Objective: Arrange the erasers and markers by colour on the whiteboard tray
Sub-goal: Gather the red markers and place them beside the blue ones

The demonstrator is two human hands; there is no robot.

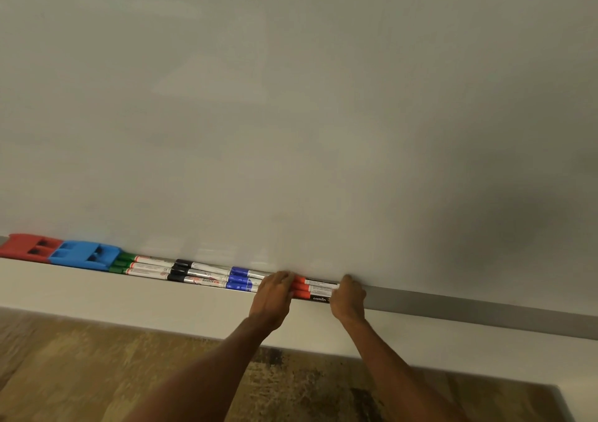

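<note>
The head view, the only one, looks down along the whiteboard (291, 98) to its grey tray (469, 305), where everything lies in one row; from the far left stand the red eraser (30, 247) and the blue eraser (84, 255), touching each other; next come the green markers (139, 266), the black markers (194, 272) and the blue markers (242, 280), each colour stacked as a small bundle lying end to end with the next; the red markers (312, 289) close the row, well towards the middle of the tray, with bare tray beyond them to the right; the left hand (275, 295) has its fingers curled over their capped ends, just beside the blue bundle; the right hand (348, 298) covers their tail ends, thumb up against the board, but its fingers are hidden behind its own back, so whether it grips or merely pushes cannot be told; the sorting looks nearly finished, this being a squaring-up of the last group; such markers are probably light, stiff and smooth, round enough to roll and slide in a shallow tray; they are best taken at both ends together, or around the barrels, so the stack does not scatter; below lie a pale ledge (129, 295) and a wooden floor (97, 373).
</note>
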